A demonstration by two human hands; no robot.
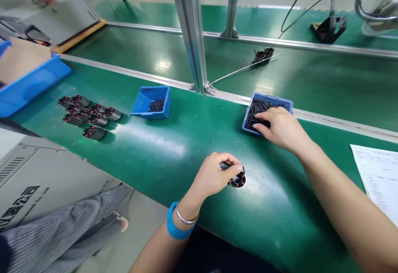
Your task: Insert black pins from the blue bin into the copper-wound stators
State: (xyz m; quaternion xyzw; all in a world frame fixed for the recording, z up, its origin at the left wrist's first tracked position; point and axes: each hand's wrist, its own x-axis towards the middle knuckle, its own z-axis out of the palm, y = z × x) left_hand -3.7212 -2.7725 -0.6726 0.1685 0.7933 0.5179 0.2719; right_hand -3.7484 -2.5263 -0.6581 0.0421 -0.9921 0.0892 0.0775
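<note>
My left hand (216, 173) is closed around a small dark cylindrical part with copper windings (238, 179), holding it on the green table near the front edge. My right hand (280, 127) reaches into a small blue bin (287, 103) filled with several short black pieces (258, 108); its fingers rest on the pile, and whether they pinch a piece is hidden.
Another blue bin (152, 101) with black pieces sits mid-table. Several wound cylinders (88, 115) lie grouped at the left, beside a big blue crate (27, 84). Two more cylinders (263, 53) stand beyond the rail. A metal post (191, 32) rises centre; a paper sheet (381, 177) lies right.
</note>
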